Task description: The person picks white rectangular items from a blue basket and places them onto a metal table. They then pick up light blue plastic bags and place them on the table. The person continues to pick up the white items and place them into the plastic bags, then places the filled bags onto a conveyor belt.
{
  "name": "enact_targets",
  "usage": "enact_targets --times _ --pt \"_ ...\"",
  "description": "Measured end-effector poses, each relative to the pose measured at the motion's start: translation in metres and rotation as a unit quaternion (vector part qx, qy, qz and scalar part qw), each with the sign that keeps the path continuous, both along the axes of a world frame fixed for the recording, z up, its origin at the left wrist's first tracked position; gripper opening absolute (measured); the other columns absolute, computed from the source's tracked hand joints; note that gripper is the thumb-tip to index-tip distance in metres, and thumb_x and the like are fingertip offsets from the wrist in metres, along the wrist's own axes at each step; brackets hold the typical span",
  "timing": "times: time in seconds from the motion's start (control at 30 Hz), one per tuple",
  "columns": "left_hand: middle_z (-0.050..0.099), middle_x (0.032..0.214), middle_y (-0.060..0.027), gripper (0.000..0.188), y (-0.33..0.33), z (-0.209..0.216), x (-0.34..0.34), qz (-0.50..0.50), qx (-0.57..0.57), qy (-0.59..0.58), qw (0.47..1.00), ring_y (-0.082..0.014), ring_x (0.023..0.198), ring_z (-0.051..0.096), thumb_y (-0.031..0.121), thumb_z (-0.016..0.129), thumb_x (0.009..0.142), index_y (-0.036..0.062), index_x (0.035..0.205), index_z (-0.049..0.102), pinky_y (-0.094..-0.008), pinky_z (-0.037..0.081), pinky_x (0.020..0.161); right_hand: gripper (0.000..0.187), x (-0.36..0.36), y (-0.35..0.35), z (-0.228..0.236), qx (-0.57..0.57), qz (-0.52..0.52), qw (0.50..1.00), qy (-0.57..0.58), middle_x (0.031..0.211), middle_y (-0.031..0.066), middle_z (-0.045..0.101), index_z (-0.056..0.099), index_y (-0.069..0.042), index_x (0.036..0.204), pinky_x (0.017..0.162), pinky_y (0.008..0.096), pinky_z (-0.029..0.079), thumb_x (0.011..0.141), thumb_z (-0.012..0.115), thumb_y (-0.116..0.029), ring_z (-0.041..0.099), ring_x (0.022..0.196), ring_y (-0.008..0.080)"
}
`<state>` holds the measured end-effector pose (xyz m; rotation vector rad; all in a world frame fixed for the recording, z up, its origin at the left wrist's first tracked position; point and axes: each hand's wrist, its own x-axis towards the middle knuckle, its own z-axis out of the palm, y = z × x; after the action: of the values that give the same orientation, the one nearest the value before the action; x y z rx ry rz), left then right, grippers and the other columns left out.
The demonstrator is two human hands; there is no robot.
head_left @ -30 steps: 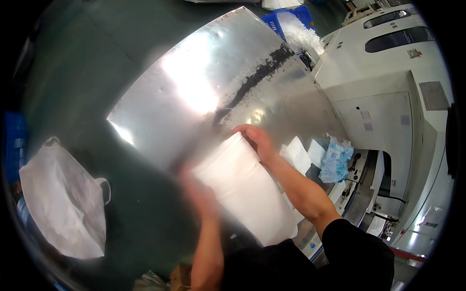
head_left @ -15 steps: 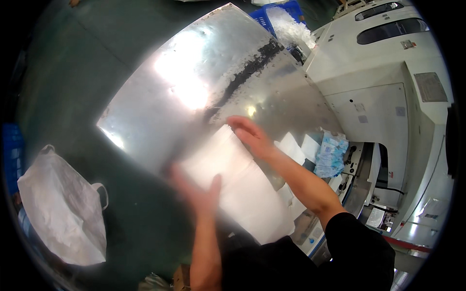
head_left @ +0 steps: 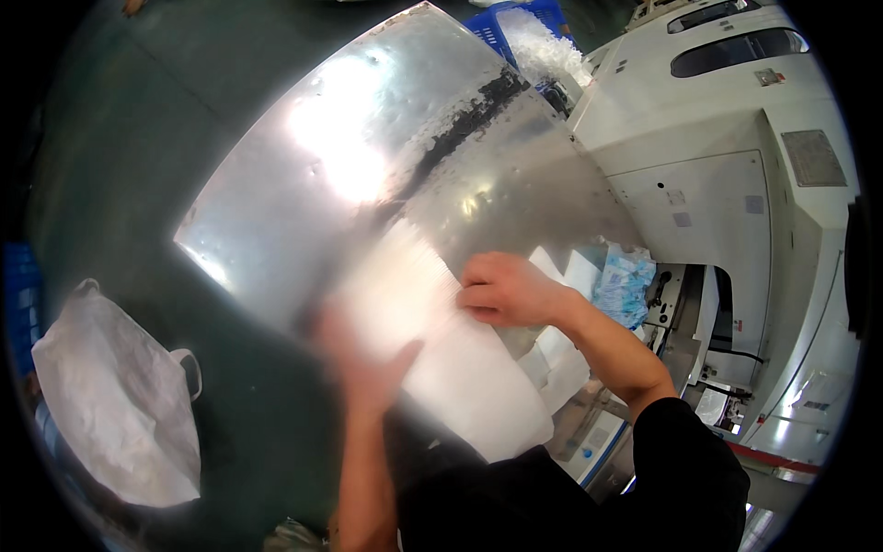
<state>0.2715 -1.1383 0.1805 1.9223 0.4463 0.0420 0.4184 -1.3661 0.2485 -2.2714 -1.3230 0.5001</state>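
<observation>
White stack (head_left: 441, 359) on steel table (head_left: 303, 184), gripped by right hand (head_left: 501, 290) at far edge; left hand (head_left: 363, 363) blurred, open against near side. Beside: machine (head_left: 736, 184), sack (head_left: 120, 405), blue packets (head_left: 625, 281).

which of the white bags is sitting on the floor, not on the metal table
The big white sack with loop handles, on the dark floor at far left. The other, a flat white bag, lies on the shiny metal table under both hands.
</observation>
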Motion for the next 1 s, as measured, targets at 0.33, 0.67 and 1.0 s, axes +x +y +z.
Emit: enact_targets --times 0.33,0.67,1.0 --pt "0.029 0.155 -0.0203 0.124 0.001 -0.008 -0.004 0.024 -0.004 0.034 0.999 -0.0333 0.142 0.032 0.019 0.091 0.062 0.0018 0.158 0.015 -0.0424 0.025 0.119 0.015 0.007 -0.013 -0.003 0.003 -0.079 0.996 0.038 0.106 0.0041 0.065 0.07 -0.013 0.099 0.085 0.038 0.05 0.084 0.071 -0.01 0.062 0.1 0.0245" --pt "0.034 0.149 -0.0207 0.106 -0.005 -0.037 -0.02 0.056 -0.051 0.009 0.997 -0.0292 0.134 0.04 0.023 0.081 0.076 0.0002 0.156 0.016 -0.0421 0.031 0.114 0.048 0.015 0.049 -0.076 0.187 -0.273 0.816 0.474 0.139 0.009 0.055 0.049 -0.003 0.143 0.111 0.0351 0.037 0.1 0.052 -0.024 0.05 0.128 0.018" --pt "0.043 0.138 -0.0163 0.061 -0.027 -0.038 -0.016 0.155 0.021 -0.028 0.987 -0.024 0.125 0.046 0.034 0.054 0.101 -0.0028 0.145 0.033 -0.0382 0.034 0.109 0.038 -0.022 0.034 -0.05 0.141 -0.286 0.888 0.331 0.126 0.0058 0.062 0.059 -0.004 0.13 0.107 0.0326 0.041 0.095 0.066 -0.015 0.055 0.121 0.0159"
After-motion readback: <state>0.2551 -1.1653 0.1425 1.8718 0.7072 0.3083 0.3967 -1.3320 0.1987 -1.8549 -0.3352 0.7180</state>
